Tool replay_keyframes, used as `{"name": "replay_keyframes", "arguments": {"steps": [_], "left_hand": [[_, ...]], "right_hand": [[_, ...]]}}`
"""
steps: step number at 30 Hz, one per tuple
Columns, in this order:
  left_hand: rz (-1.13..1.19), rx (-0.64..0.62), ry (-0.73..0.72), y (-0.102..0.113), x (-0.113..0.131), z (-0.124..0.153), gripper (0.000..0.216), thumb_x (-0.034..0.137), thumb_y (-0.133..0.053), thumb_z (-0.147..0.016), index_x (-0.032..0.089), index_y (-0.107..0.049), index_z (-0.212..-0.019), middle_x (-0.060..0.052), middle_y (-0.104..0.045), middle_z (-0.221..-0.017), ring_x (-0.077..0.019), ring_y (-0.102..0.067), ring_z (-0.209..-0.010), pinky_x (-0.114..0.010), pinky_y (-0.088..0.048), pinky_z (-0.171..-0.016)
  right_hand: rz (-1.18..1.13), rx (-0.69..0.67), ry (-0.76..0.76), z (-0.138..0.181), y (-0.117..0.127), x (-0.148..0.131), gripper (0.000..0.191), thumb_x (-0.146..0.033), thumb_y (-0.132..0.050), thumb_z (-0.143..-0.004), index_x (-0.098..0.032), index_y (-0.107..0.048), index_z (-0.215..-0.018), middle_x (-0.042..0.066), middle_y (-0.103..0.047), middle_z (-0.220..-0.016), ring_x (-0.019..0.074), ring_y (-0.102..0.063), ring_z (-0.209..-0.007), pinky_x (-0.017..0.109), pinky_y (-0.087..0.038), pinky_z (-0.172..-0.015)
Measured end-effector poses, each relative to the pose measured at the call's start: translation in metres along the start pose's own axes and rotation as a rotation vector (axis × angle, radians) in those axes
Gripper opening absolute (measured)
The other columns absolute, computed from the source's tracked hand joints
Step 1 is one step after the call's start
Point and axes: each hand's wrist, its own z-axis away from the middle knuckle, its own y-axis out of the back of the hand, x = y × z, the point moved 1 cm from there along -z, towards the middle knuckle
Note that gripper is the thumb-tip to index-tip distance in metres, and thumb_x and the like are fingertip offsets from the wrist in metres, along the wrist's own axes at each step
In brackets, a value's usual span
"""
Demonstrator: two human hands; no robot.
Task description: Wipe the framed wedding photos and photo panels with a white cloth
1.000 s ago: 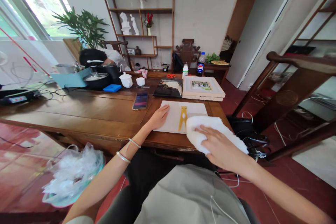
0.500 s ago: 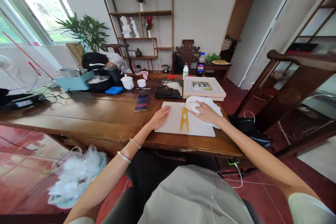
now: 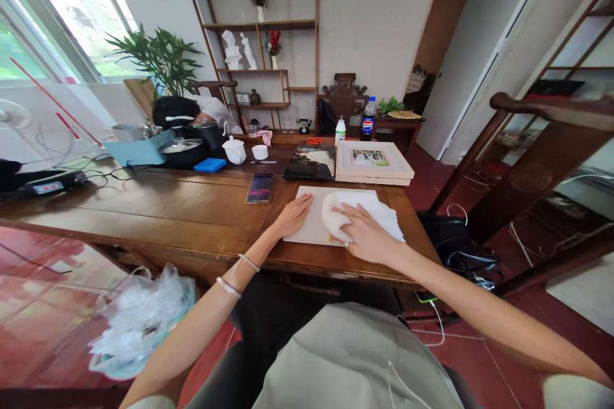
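A flat white board (image 3: 313,214) lies near the table's front edge. My left hand (image 3: 293,216) rests on its left edge, fingers stretched out. My right hand (image 3: 367,230) presses a bunched white cloth (image 3: 384,209) down onto the middle and right of the board, fingers partly sunk into it. Under the cloth only a small bit of a yellow letter A (image 3: 332,238) shows; the cloth and hand hide the rest.
Behind the board are a dark picture book (image 3: 309,162) and a white framed picture (image 3: 377,163). A phone (image 3: 259,187) lies left of my left hand. A white lidded pot (image 3: 235,150), a blue block (image 3: 210,165) and a cola bottle (image 3: 368,119) stand farther back.
My right hand has slid the white cloth left and toward me, from the board's upper right to over the yellow letter. My left hand has stayed on the board's left edge.
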Motion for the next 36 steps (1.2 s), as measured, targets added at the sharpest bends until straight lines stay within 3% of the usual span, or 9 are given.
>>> {"name": "replay_keyframes", "arguments": {"steps": [4,7,16,19,29,32,36], "left_hand": [[-0.009,0.005,0.002,-0.001,-0.001,0.000,0.046,0.024,-0.033,-0.093,0.014,-0.050,-0.134,-0.009,-0.043,-0.145,-0.0197,-0.035,-0.137,-0.038,-0.027,-0.116],[0.003,0.018,0.003,-0.002,-0.002,0.000,0.045,0.023,-0.034,-0.092,0.013,-0.051,-0.133,-0.010,-0.043,-0.144,-0.0203,-0.036,-0.136,-0.039,-0.027,-0.116],[0.001,0.015,-0.012,-0.003,-0.003,-0.001,0.046,0.023,-0.032,-0.093,0.008,-0.050,-0.133,-0.014,-0.043,-0.144,-0.0212,-0.035,-0.137,-0.038,-0.026,-0.116],[-0.003,0.012,-0.029,-0.003,-0.004,0.000,0.046,0.024,-0.031,-0.094,0.011,-0.049,-0.134,-0.012,-0.043,-0.144,-0.0212,-0.034,-0.137,-0.040,-0.026,-0.116],[0.051,0.019,-0.041,-0.003,-0.007,-0.001,0.044,0.024,-0.035,-0.093,0.014,-0.052,-0.132,-0.010,-0.044,-0.143,-0.0227,-0.037,-0.136,-0.042,-0.027,-0.115],[0.092,0.023,-0.052,-0.003,-0.007,-0.002,0.043,0.021,-0.034,-0.092,0.014,-0.053,-0.130,-0.010,-0.046,-0.142,-0.0227,-0.036,-0.136,-0.043,-0.028,-0.115],[0.142,0.031,-0.055,-0.002,-0.007,-0.002,0.043,0.023,-0.038,-0.090,0.013,-0.054,-0.129,-0.010,-0.047,-0.141,-0.0230,-0.038,-0.135,-0.043,-0.029,-0.114]], "right_hand": [[0.075,-0.012,-0.075,-0.044,0.003,0.022,0.033,-0.012,-0.054,-0.077,-0.011,-0.067,-0.107,0.019,-0.042,-0.144,0.0379,-0.029,-0.138,0.061,-0.025,-0.107],[0.127,-0.025,-0.071,-0.054,0.004,0.025,0.031,-0.011,-0.054,-0.078,-0.010,-0.067,-0.106,0.020,-0.045,-0.142,0.0380,-0.031,-0.136,0.061,-0.024,-0.107],[0.140,-0.043,0.158,0.003,0.012,-0.025,0.023,-0.021,-0.059,-0.078,-0.011,-0.070,-0.095,0.021,-0.050,-0.134,0.0346,-0.035,-0.133,0.055,-0.020,-0.111],[0.109,-0.032,0.161,0.006,0.010,-0.032,0.022,-0.022,-0.059,-0.078,-0.011,-0.070,-0.093,0.022,-0.049,-0.134,0.0328,-0.037,-0.133,0.051,-0.023,-0.111],[0.266,-0.017,-0.060,-0.085,-0.004,0.012,0.027,-0.020,-0.048,-0.085,-0.011,-0.068,-0.101,0.020,-0.061,-0.115,0.0314,-0.048,-0.116,0.048,-0.036,-0.097],[0.318,-0.021,-0.040,-0.086,-0.005,-0.007,0.029,-0.022,-0.050,-0.084,-0.009,-0.069,-0.101,0.022,-0.061,-0.113,0.0338,-0.048,-0.114,0.049,-0.034,-0.097],[0.328,0.020,0.099,-0.054,-0.011,-0.052,0.031,-0.023,-0.053,-0.082,-0.007,-0.070,-0.103,0.027,-0.057,-0.121,0.0359,-0.048,-0.115,0.050,-0.029,-0.100]]}}
